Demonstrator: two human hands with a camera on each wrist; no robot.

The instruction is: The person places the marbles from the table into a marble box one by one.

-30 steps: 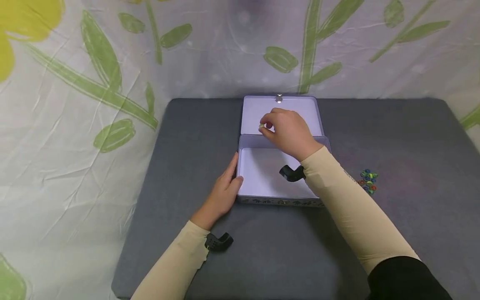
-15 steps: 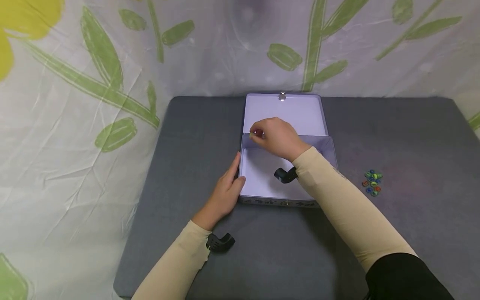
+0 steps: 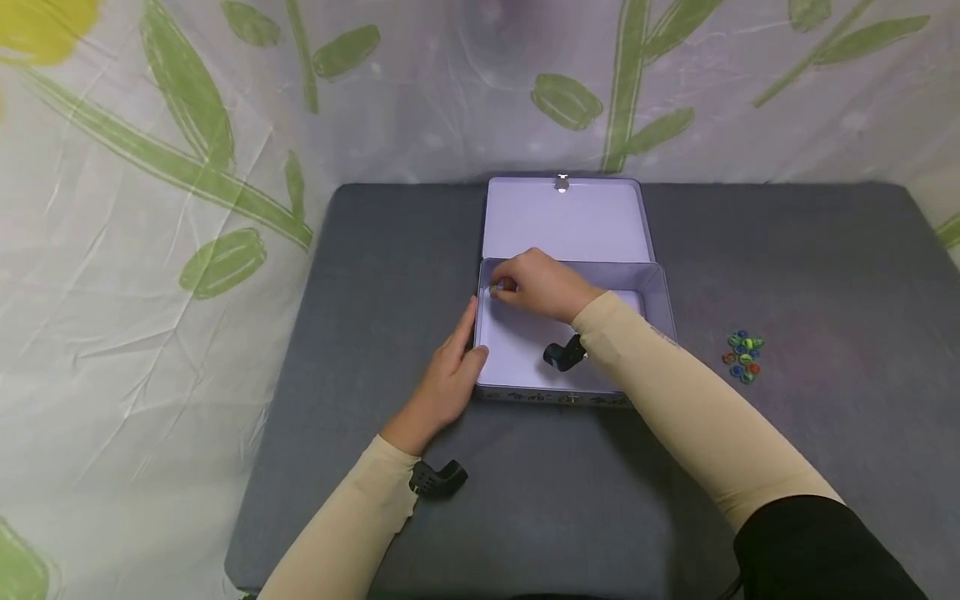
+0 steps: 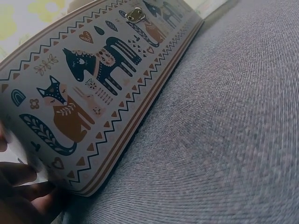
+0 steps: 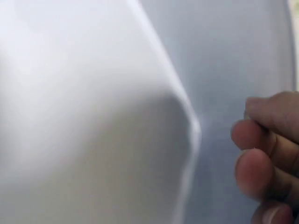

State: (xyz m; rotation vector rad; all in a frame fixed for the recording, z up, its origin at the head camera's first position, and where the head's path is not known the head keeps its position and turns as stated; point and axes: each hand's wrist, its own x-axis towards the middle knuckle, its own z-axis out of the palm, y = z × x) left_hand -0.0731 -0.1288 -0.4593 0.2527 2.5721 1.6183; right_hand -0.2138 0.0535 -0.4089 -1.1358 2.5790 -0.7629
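A shallow tin box (image 3: 517, 358) with a pale lilac inside stands on the table. Its hinged lid (image 3: 570, 218) lies back behind it. My right hand (image 3: 546, 286) is inside the box near its back left corner, pinching a small marble (image 3: 492, 289) between thumb and fingertip. In the right wrist view the fingers (image 5: 254, 170) hide nearly all of the marble. My left hand (image 3: 442, 379) rests along the box's left side, fingers straight, thumb at the rim. Animal drawings decorate the front wall (image 4: 88, 79) in the left wrist view.
To the right of the box lies a loose cluster of several marbles (image 3: 742, 357), green, blue and orange. The grey cloth-covered table (image 3: 390, 250) ends at a white curtain (image 3: 450, 108) printed with green leaves.
My right hand has moved down and to the left with the marble, from above the box's back edge into the back left corner. My left hand has stayed at the box's side.
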